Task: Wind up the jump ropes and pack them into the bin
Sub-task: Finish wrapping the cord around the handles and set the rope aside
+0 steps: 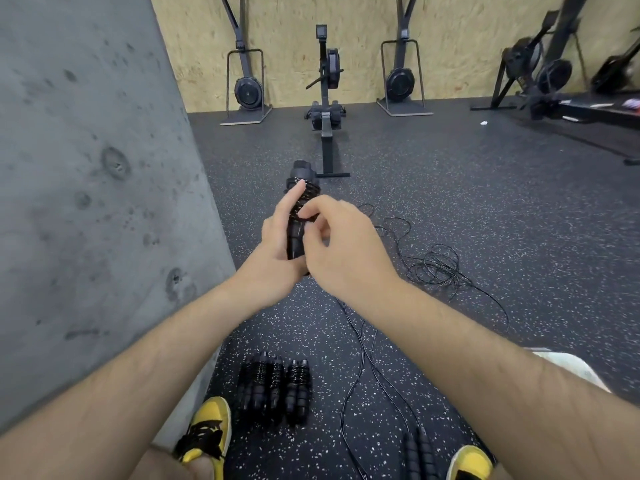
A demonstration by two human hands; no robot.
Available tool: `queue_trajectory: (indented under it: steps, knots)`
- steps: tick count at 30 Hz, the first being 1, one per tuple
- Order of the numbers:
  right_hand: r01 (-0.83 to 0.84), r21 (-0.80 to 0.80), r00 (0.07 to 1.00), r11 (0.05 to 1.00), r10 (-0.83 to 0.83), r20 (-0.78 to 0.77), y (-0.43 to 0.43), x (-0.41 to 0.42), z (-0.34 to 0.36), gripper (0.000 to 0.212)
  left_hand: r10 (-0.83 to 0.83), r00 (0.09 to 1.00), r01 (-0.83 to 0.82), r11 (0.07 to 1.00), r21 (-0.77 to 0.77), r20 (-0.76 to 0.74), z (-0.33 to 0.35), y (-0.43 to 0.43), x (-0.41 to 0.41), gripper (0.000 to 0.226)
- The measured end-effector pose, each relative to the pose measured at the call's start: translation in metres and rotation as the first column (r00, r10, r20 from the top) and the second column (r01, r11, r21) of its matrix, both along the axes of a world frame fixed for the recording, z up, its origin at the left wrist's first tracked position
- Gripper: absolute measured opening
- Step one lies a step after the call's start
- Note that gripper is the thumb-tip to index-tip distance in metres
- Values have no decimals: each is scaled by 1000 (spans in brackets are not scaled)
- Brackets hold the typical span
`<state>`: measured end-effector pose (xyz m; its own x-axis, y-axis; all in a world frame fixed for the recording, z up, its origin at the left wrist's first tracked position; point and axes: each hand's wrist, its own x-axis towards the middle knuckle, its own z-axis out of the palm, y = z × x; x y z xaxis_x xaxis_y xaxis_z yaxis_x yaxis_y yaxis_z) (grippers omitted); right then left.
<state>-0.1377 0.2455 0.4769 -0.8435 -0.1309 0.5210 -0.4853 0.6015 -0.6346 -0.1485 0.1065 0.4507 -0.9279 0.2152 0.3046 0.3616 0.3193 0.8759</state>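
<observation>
A black jump rope [300,199] is held up off the floor, its two handles pressed side by side and pointing away, with thin black cord coiled tightly round their upper half. The left hand [277,244] grips the handles from the left, forefinger laid along the coil; the right hand [341,244] pinches the cord at the coil. More thin black cord [433,268] lies in a loose tangle on the floor to the right, with strands running toward the near edge. Three wound ropes [275,386] lie side by side on the floor near the wall. Another pair of handles [417,452], unwound, lies at the near edge.
</observation>
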Motion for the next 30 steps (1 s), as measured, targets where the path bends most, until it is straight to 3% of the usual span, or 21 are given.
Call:
queue_trajectory:
  steps: [4, 12, 17, 22, 25, 30]
  knots:
    - [-8, -157, 989, 988, 31, 148, -10, 0, -2, 18, 59, 993, -76, 983, -167, -105, -1, -5, 4, 97]
    - [-89, -154, 988, 984, 107, 114, -26, -22, -25, 52, 179, 978, -194, 970, -145, -111, -11, -30, -1, 93]
    - [-151, -175, 959, 973, 187, 212, -46, -41, -50, 61, 324, 941, -335, 932, -137, -98, -23, -53, -7, 87]
    - [-160, -177, 900, 971, 217, 378, -72, -61, -93, 67, 358, 925, -343, 931, -123, 125, -62, -79, -28, 90]
    - [-130, -161, 852, 978, 193, 487, -93, -67, -129, 69, 378, 892, -347, 924, -160, 249, -88, -90, -33, 85]
    - [-131, -48, 765, 990, 132, 630, -122, -77, -196, 69, 448, 800, -450, 888, -95, 398, -162, -101, -40, 74]
